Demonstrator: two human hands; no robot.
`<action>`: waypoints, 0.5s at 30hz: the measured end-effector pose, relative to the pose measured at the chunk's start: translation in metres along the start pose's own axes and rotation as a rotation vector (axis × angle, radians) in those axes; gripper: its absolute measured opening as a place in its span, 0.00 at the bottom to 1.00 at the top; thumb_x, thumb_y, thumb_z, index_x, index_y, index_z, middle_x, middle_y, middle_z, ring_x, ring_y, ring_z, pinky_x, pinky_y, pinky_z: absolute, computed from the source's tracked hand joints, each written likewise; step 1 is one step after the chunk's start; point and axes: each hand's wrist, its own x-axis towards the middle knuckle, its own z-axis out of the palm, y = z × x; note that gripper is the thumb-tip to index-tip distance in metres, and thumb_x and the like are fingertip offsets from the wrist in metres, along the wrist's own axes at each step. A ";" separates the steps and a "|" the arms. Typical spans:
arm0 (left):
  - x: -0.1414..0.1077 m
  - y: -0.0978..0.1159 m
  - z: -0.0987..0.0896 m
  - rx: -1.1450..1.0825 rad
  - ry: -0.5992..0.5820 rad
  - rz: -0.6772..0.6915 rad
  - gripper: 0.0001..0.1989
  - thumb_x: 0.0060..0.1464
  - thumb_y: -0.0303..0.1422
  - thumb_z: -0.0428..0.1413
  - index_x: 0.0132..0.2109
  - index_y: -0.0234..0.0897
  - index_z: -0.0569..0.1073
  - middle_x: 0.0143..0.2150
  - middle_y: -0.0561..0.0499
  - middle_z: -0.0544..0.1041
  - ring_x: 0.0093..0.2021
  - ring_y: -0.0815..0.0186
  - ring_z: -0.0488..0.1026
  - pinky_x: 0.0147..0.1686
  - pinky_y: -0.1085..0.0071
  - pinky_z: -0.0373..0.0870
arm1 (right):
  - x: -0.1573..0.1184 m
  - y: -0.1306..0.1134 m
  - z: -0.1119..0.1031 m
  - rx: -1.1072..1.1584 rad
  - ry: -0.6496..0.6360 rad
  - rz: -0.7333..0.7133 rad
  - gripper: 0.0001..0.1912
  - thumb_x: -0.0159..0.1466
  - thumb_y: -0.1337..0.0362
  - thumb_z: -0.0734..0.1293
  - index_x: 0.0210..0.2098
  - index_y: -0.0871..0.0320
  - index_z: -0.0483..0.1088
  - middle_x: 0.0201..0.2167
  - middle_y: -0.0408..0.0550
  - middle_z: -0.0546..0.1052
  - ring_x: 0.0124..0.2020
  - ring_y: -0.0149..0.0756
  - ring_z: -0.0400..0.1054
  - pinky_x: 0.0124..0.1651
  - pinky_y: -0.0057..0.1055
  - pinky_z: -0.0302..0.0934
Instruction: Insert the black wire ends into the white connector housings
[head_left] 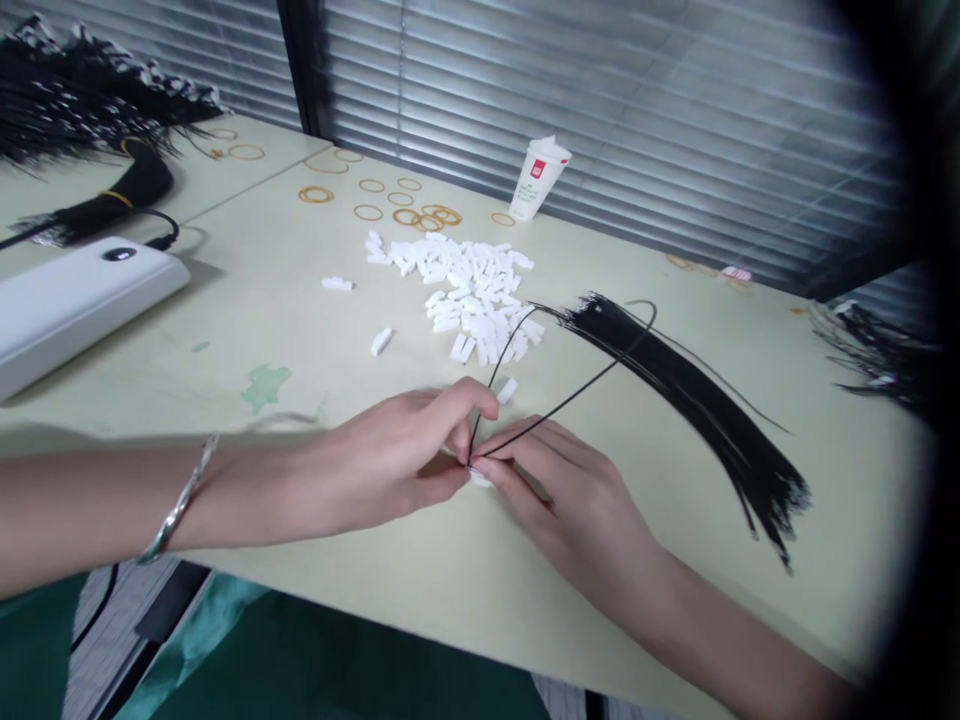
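Near the table's front edge, my left hand [409, 455] and my right hand [574, 490] meet fingertip to fingertip, both closed in a pinch. A thin black wire [574, 398] loops up from the fingertips, its two ends coming down between them. Just under the wire ends a small white plastic connector housing [480, 479] shows, mostly covered by my fingers. My left thumb and finger close around one wire end; my right fingertips press at the housing and the other end. Whether the ends sit inside the housing is hidden.
Behind my hands lies a pile of white housings [480, 285]. A bundle of black wires [675, 385] is at right. Rubber bands [427, 217] and a paper cup [540, 180] stand toward the blinds. At left are a white power bank [82, 300] and banded wires [112, 200].
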 end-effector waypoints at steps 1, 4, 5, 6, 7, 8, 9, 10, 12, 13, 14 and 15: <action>-0.001 0.000 0.000 -0.001 0.000 0.008 0.17 0.54 0.24 0.50 0.48 0.40 0.55 0.37 0.54 0.67 0.37 0.69 0.69 0.33 0.74 0.64 | 0.001 0.000 -0.002 0.040 -0.028 0.041 0.06 0.64 0.70 0.59 0.33 0.58 0.67 0.31 0.45 0.73 0.33 0.33 0.66 0.37 0.31 0.60; -0.002 0.002 -0.001 -0.010 0.008 0.040 0.15 0.54 0.23 0.49 0.47 0.40 0.56 0.37 0.54 0.67 0.36 0.70 0.68 0.33 0.75 0.63 | 0.007 0.003 -0.014 0.158 -0.171 0.232 0.07 0.65 0.65 0.59 0.33 0.56 0.67 0.30 0.42 0.73 0.31 0.30 0.67 0.32 0.26 0.60; -0.002 0.002 -0.001 -0.005 0.013 0.052 0.16 0.54 0.22 0.49 0.48 0.40 0.57 0.36 0.54 0.67 0.36 0.70 0.67 0.33 0.75 0.63 | 0.010 0.007 -0.020 0.166 -0.205 0.286 0.08 0.66 0.63 0.58 0.33 0.55 0.67 0.30 0.41 0.73 0.31 0.30 0.67 0.31 0.26 0.60; -0.002 0.003 -0.002 0.015 0.014 0.069 0.16 0.54 0.21 0.49 0.48 0.40 0.58 0.36 0.54 0.67 0.36 0.70 0.67 0.33 0.75 0.63 | 0.012 0.014 -0.026 0.137 -0.209 0.323 0.10 0.66 0.62 0.57 0.32 0.55 0.67 0.30 0.41 0.73 0.31 0.31 0.67 0.31 0.26 0.60; -0.002 0.003 -0.003 0.049 0.013 0.092 0.15 0.54 0.21 0.48 0.48 0.40 0.60 0.35 0.54 0.67 0.36 0.69 0.67 0.33 0.75 0.62 | 0.014 0.023 -0.033 0.067 -0.181 0.338 0.11 0.67 0.61 0.56 0.33 0.55 0.68 0.31 0.42 0.73 0.32 0.32 0.68 0.32 0.27 0.61; -0.002 0.003 -0.004 0.090 0.006 0.116 0.14 0.55 0.22 0.48 0.48 0.40 0.61 0.34 0.53 0.67 0.36 0.69 0.66 0.33 0.74 0.62 | 0.014 0.035 -0.038 -0.044 -0.130 0.344 0.12 0.67 0.61 0.56 0.35 0.55 0.68 0.33 0.43 0.74 0.34 0.33 0.68 0.35 0.29 0.61; -0.001 0.003 -0.004 0.130 -0.003 0.138 0.13 0.56 0.22 0.47 0.47 0.40 0.64 0.33 0.53 0.66 0.35 0.68 0.65 0.33 0.74 0.62 | 0.014 0.048 -0.044 -0.201 -0.054 0.336 0.11 0.67 0.62 0.56 0.37 0.55 0.69 0.36 0.45 0.74 0.38 0.36 0.68 0.39 0.32 0.61; -0.001 0.003 -0.005 0.160 -0.012 0.154 0.12 0.57 0.23 0.47 0.47 0.39 0.65 0.32 0.52 0.66 0.35 0.68 0.65 0.33 0.73 0.62 | 0.014 0.063 -0.048 -0.384 0.021 0.317 0.11 0.66 0.63 0.56 0.41 0.56 0.69 0.41 0.48 0.73 0.43 0.39 0.67 0.44 0.35 0.60; 0.000 0.003 -0.005 0.179 -0.015 0.159 0.11 0.57 0.23 0.47 0.45 0.38 0.67 0.32 0.51 0.67 0.36 0.67 0.65 0.34 0.73 0.61 | 0.011 0.092 -0.055 -0.624 0.089 0.338 0.13 0.64 0.63 0.58 0.45 0.58 0.68 0.47 0.54 0.70 0.49 0.48 0.63 0.49 0.43 0.56; 0.000 0.003 -0.005 0.172 -0.016 0.151 0.10 0.57 0.23 0.47 0.45 0.38 0.67 0.32 0.51 0.67 0.37 0.66 0.65 0.34 0.73 0.62 | 0.010 0.105 -0.058 -0.655 0.090 0.351 0.13 0.64 0.63 0.57 0.44 0.58 0.69 0.46 0.55 0.71 0.48 0.48 0.63 0.47 0.43 0.56; 0.000 0.003 -0.005 0.164 -0.016 0.143 0.10 0.57 0.23 0.47 0.45 0.38 0.67 0.33 0.51 0.67 0.38 0.66 0.65 0.35 0.73 0.62 | 0.009 0.115 -0.060 -0.671 0.089 0.368 0.12 0.64 0.62 0.57 0.41 0.58 0.69 0.44 0.54 0.71 0.45 0.47 0.64 0.44 0.42 0.57; 0.000 0.003 -0.005 0.158 -0.016 0.137 0.10 0.57 0.23 0.47 0.45 0.37 0.67 0.33 0.50 0.68 0.38 0.66 0.65 0.35 0.72 0.62 | 0.008 0.123 -0.063 -0.665 0.081 0.381 0.11 0.64 0.62 0.57 0.39 0.57 0.70 0.41 0.53 0.72 0.42 0.46 0.66 0.41 0.40 0.58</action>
